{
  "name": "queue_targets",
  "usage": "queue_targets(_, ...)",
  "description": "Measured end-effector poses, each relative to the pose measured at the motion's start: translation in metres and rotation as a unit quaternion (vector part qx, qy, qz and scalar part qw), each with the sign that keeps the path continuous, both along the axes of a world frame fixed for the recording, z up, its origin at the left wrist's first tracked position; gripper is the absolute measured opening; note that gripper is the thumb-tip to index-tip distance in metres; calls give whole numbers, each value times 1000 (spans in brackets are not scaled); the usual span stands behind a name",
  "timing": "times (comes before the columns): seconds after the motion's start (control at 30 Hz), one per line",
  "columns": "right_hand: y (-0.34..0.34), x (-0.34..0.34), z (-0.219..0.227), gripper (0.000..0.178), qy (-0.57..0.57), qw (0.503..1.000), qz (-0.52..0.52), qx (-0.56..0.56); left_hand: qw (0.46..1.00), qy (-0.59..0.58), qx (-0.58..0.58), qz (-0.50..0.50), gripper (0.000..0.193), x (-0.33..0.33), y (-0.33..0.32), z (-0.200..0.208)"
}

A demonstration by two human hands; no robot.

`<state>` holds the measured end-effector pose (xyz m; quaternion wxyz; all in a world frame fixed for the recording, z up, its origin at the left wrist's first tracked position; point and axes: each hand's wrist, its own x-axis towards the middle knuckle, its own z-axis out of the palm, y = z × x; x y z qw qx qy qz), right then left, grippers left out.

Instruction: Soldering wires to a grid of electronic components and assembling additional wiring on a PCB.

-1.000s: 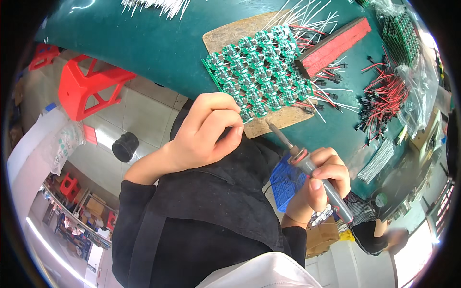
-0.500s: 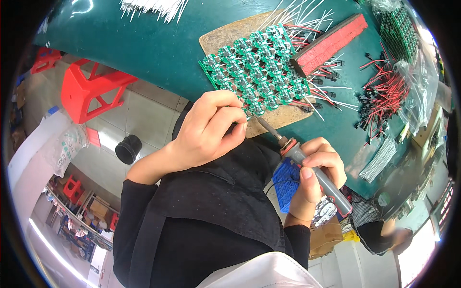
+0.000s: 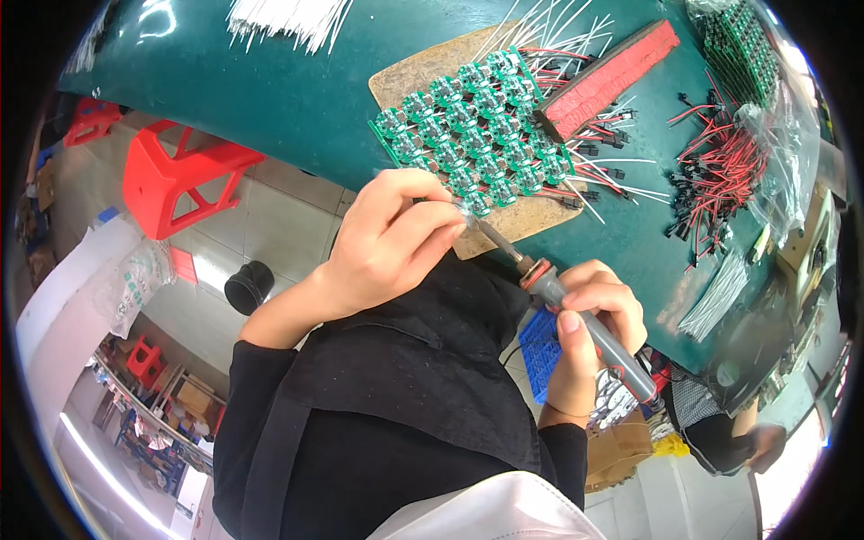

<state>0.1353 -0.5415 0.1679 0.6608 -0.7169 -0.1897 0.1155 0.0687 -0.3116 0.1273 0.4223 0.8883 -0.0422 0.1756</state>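
1. Since a second ago, having swung the soldering iron leftward: then with its tip over the bare strip of the wooden board, now just beside the left hand at the nearest corner of the green circuit panel. Cannot tell whether touching the panel.
2. Gripping the iron's gray handle in the right hand, with fingers closed around it, beyond the near edge of the bench.
3. Keeping the left fingers drawn together at that same corner, much as before; cannot tell whether pinching anything, with the fingertips too small and blurred there.
4. Lying as before: the panel on the wooden board by the bench's near edge, with the red-topped block resting at its right side and wires fanning out beyond.
5. Toward the bench's left end, finding a broad stretch of green surface for moving, bounded by the near edge and a bundle of white wires toward the far side.
6. Toward the bench's right end, finding tighter room: only a narrow green strip between the fanned wires and the heap of red and black wires, then a clear plastic bag against that heap. Nearer the front edge on that side, seeing a second white bundle.
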Motion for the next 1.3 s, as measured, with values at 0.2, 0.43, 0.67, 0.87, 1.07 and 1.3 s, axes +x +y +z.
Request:
queue_targets(0.2,-9,0,7,17,6,997,-61,46,999,11,-42,7,23,5,-2,11)
queue_targets(0.43,-8,9,2,13,-9,1000,-29,-4,999,11,-8,-37,22,18,-7,6)
queue_targets(0.67,-7,23,6,13,-11,1000,12,-15,999,5,34,-40,22,20,-7,6)
queue_targets(0.87,-19,20,7,16,-24,998,-47,25,999,-25,-21,-2,23,34,-11,17)
queue_targets(1.07,-18,29,9,14,-28,999,-40,5,999,12,1,-35,23,38,-16,13)
queue_targets(1.3,-12,41,9,13,-25,1000,-3,-5,999,25,29,-28,23,44,-18,12)
